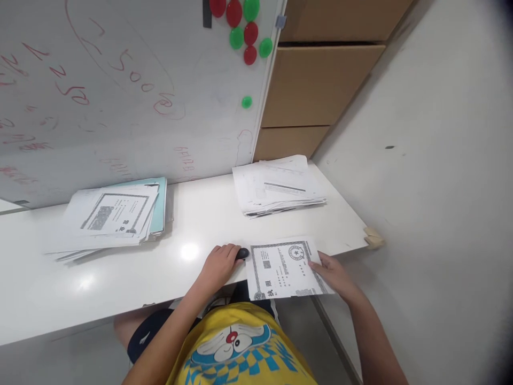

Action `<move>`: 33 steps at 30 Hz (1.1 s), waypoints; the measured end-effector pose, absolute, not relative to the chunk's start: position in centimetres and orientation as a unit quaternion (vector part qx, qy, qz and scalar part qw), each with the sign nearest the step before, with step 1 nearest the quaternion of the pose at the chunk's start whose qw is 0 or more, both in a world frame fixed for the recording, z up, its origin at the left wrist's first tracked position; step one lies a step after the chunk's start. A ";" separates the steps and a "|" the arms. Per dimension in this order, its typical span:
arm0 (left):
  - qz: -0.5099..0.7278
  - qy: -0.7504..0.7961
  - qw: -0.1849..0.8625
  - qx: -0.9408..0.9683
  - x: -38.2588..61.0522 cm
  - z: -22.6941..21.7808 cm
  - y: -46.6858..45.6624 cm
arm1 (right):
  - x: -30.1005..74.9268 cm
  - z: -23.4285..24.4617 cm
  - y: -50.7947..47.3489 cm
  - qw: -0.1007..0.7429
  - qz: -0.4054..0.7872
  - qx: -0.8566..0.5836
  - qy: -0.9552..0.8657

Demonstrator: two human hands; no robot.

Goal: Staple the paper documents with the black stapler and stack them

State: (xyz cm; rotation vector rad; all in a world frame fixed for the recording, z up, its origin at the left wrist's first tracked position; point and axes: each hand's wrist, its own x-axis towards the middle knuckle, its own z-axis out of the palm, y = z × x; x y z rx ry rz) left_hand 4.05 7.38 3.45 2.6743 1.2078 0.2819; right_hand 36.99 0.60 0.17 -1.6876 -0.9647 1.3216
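My left hand rests at the desk's front edge, its fingers closed round a black object with a rounded end. Most of that object is hidden under the hand; it looks like a stapler, though I cannot be sure. Its tip is right beside the left edge of a printed certificate sheet. With the thumb on top, my right hand grips this sheet by its right side. The sheet has a patterned border, a round star seal and a small square code, and it partly overhangs the desk edge. Whether several sheets lie together there, I cannot tell.
A paper stack lies at the back right of the white desk. Farther left are more printed sheets over a teal folder. Behind stand a whiteboard with round magnets and cardboard boxes; a wall bounds the right.
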 end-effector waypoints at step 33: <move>0.198 0.477 0.181 0.837 6.0 5.4 12.7 | 44.4 4.5 10.6 0.561 0.305 -0.687 -0.346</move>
